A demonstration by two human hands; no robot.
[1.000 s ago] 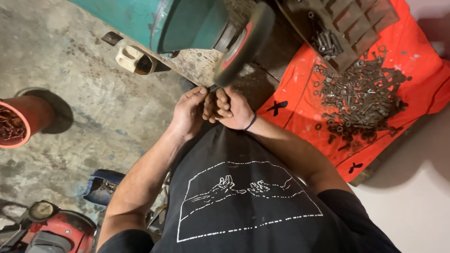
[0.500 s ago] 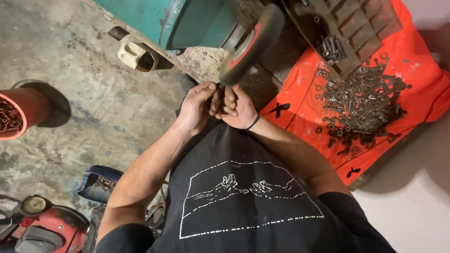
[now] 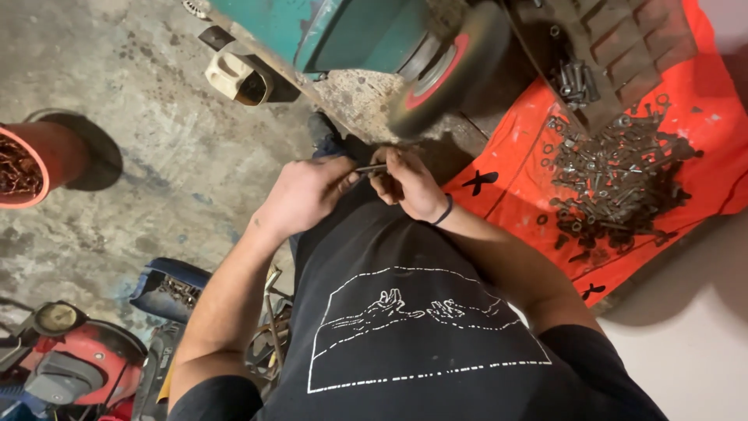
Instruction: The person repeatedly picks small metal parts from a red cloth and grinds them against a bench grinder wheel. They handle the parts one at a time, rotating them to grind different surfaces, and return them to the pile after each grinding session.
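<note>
Seen from above, the person's black shirt with a white line drawing fills the nearest part of the view, and both forearms reach forward from it. The left hand (image 3: pixel 308 195) and the right hand (image 3: pixel 405 183) are brought close together just in front of the body, each closed on an end of a short dark metal bolt (image 3: pixel 371 168) that lies level between them; the fingers of both hands pinch it, and the right wrist wears a dark band (image 3: pixel 444 210).

Just beyond the hands stands a grinding wheel (image 3: pixel 448 70), dark-rimmed with a red centre, mounted on a teal machine (image 3: pixel 351 31); the bolt is near the wheel's lower edge but apart from it.

To the right of the right hand an orange sheet (image 3: pixel 522 168) is spread on the floor, carrying a heap of dark bolts and washers (image 3: pixel 623 183), with a dark slatted metal part (image 3: pixel 615 54) farther off beyond the heap.

To the left of the left hand the concrete floor (image 3: pixel 156 148) is stained. Well away on that side stands an orange bucket (image 3: pixel 35 160) with rusty pieces inside. Below the left elbow sits a red machine (image 3: pixel 86 362).
</note>
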